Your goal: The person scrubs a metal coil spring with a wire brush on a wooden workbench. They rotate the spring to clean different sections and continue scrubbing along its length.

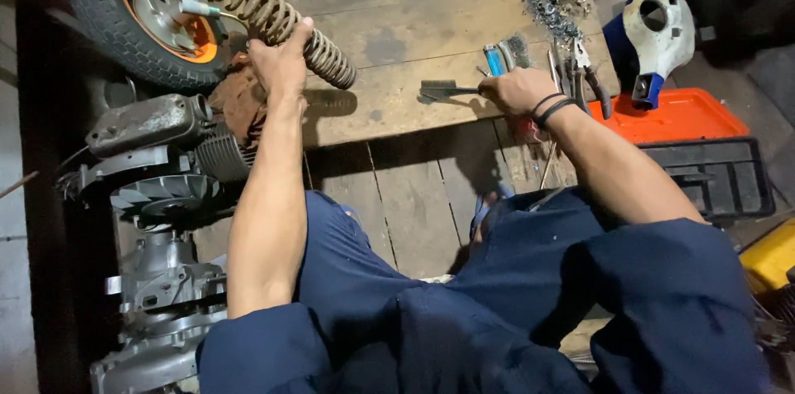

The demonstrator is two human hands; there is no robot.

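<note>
The left hand [281, 62] is clenched around a rusty coil spring [277, 17] held up over the plank floor [397, 29], just beside the small wheel [137, 17] with its orange hub, while the right hand [517, 89] has its fingers closed on the handle of a wire brush [443, 90] lying on the boards. This looks like a cleaning step just beginning; next the stiff bristles would have to meet the ridged, rounded coils. A finned grey metal engine [166, 187] sits below the spring.
</note>
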